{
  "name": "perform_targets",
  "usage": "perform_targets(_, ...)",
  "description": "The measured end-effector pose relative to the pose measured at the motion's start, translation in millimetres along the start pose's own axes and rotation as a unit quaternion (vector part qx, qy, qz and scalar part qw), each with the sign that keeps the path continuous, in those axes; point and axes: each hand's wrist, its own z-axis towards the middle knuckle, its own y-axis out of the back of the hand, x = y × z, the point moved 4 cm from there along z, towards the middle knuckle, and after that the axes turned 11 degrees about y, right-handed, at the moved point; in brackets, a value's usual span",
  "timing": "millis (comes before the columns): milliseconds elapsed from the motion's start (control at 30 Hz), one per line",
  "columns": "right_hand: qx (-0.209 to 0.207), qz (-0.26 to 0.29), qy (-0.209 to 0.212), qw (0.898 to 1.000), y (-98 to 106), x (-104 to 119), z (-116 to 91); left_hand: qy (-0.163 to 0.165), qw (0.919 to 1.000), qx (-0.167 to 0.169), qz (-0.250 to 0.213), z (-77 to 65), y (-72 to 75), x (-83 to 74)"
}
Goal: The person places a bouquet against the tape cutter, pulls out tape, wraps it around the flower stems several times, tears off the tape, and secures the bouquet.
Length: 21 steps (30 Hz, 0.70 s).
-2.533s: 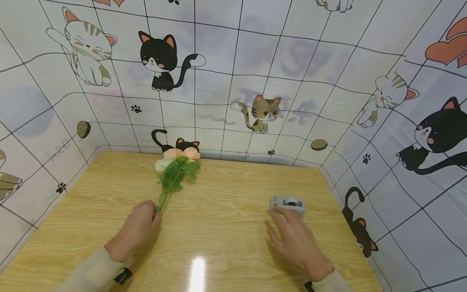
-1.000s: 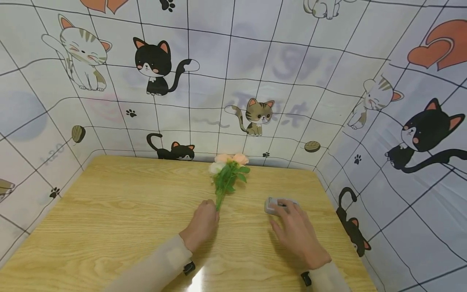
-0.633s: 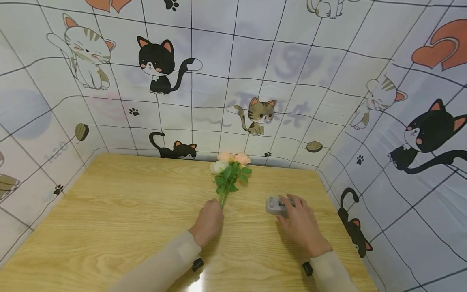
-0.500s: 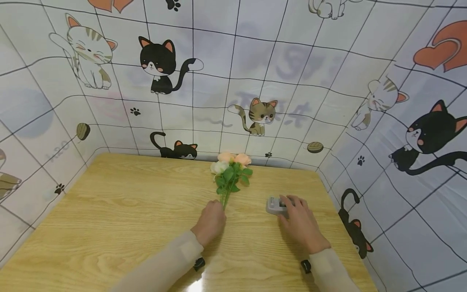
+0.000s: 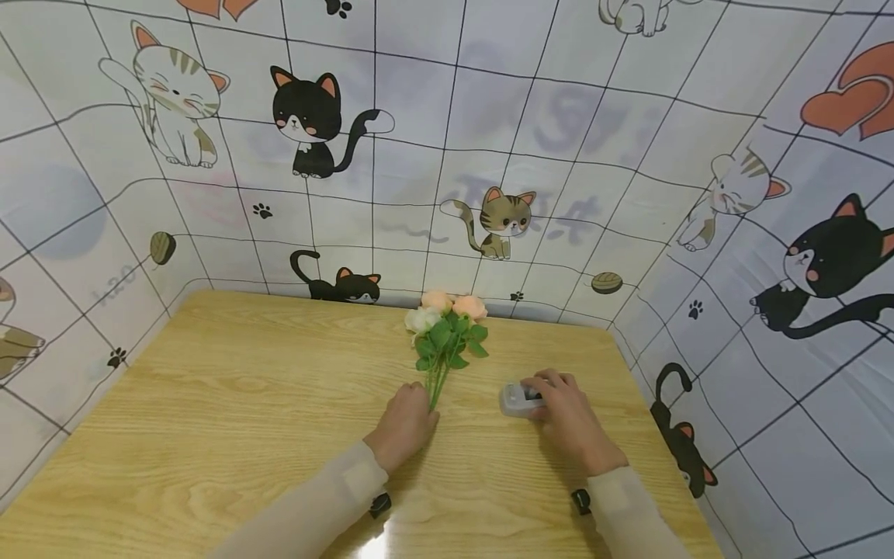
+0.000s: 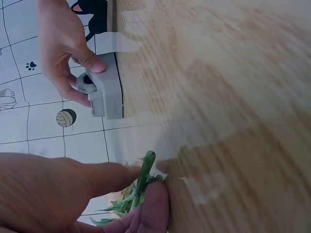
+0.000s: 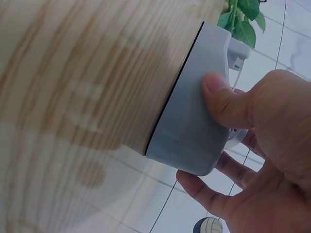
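A small bunch of artificial roses (image 5: pixel 447 335), peach and white with green leaves, lies with its blooms toward the back edge of the table. My left hand (image 5: pixel 403 425) holds the lower stems; in the left wrist view a cut green stem end (image 6: pixel 146 167) pokes out between thumb and forefinger. To the right, a grey tape dispenser (image 5: pixel 515 401) stands upright on the table. My right hand (image 5: pixel 569 423) grips it from its right end. The right wrist view has the thumb on the side of the dispenser (image 7: pixel 192 109), with the other fingers curled round beyond it.
The light wood table (image 5: pixel 265 373) meets a cat-printed cloth wall (image 5: pixel 412 140) at its back, and similar cloth (image 5: pixel 761 404) borders the right side. Bare tabletop lies left of the flowers and between the two hands. A glare spot (image 5: pixel 373 543) shows near the front.
The left hand has carried the roses from the left to the middle of the table. The right hand has closed round the tape dispenser, which has shifted slightly left.
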Motion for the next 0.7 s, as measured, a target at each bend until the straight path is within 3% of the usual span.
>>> perform_targets(233, 0.016, 0.001, 0.02, 1.0, 0, 15, 6, -0.044, 0.9989, 0.019, -0.003, 9.3, -0.2, 12.0)
perform_targets(533, 0.024, -0.004, 0.028, 0.999, -1, 22, 9, -0.025, 0.9981, 0.039, -0.042, 14.1, 8.4, 15.1)
perform_targets(700, 0.02, -0.004, 0.026, 0.999, -2, 22, 8, -0.023, 0.9974, 0.043, -0.052, 5.2, 19.9, 3.8)
